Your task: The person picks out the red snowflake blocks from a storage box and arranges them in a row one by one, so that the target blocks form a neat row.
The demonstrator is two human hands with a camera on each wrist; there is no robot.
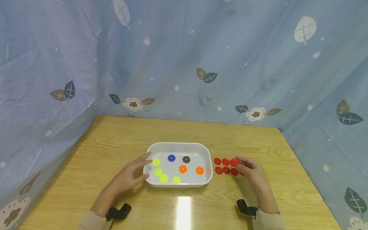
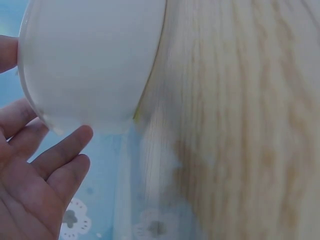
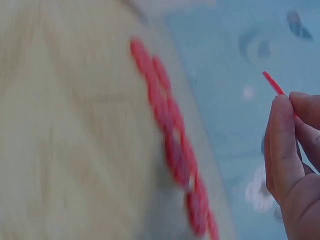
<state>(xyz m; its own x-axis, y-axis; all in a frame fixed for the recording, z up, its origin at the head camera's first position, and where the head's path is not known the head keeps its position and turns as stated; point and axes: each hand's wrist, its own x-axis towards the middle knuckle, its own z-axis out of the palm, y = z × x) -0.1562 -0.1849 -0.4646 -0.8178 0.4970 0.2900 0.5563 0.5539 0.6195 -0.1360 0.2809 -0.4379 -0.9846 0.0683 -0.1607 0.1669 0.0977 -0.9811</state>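
Note:
In the head view, a white tray (image 1: 180,184) stands on the table with notched, flower-shaped plastic discs inside. My left hand (image 1: 130,174) is at its left end, thumb and fingers spread along the rim; the left wrist view has these fingers (image 2: 62,152) fairly straight, right by the tray wall (image 2: 95,65). My right hand (image 1: 253,174) pinches a red disc (image 1: 234,162) between thumb and fingertips, over the right end of two rows of red discs (image 1: 226,170). Seen edge-on in the right wrist view, that disc (image 3: 272,82) sticks out from the fingertips.
Inside the tray lie several yellow-green discs (image 1: 157,172), two orange discs (image 1: 182,169), a blue disc (image 1: 171,158) and a dark brown disc (image 1: 186,159). A wooden table (image 1: 120,134) carries everything. Blue leaf-patterned cloth (image 1: 178,57) hangs behind it and along both sides.

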